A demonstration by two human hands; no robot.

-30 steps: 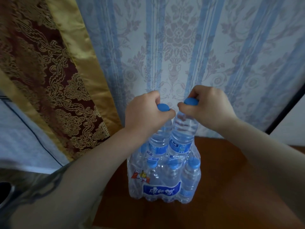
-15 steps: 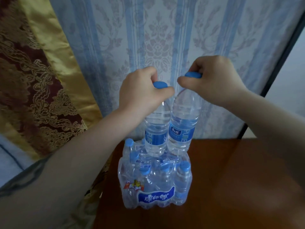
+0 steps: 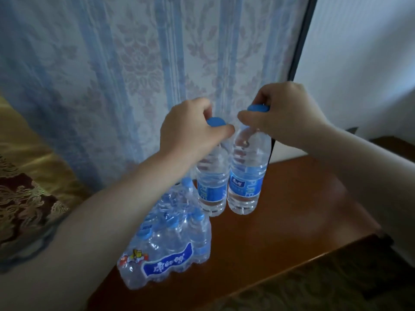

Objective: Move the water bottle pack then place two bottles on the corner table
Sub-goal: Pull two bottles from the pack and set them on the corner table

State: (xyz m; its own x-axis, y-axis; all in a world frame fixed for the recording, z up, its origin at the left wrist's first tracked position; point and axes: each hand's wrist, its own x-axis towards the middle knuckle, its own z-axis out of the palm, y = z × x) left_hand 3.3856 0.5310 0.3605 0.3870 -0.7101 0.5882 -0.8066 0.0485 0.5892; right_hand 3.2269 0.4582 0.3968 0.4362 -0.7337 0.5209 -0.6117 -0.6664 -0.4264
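Two clear water bottles with blue caps and blue labels stand side by side near the back of the brown wooden corner table [image 3: 292, 221]. My left hand [image 3: 188, 133] grips the neck of the left bottle [image 3: 212, 187] just under its cap. My right hand [image 3: 285, 113] holds the right bottle [image 3: 246, 176] by its cap and neck. I cannot tell whether their bases touch the wood. The shrink-wrapped water bottle pack [image 3: 170, 239] sits at the table's front left, just in front of the two bottles.
A blue-and-white patterned curtain [image 3: 146, 63] hangs right behind the table. A gold and maroon drape [image 3: 27, 187] is at the left. A white wall [image 3: 359, 63] and a dark frame edge [image 3: 301, 41] stand at the right. Patterned carpet [image 3: 325, 288] lies below the table's front edge.
Both hands have carried the two bottles from above the pack down and to the right, behind the pack. The view has shifted, showing more of the table's right side.
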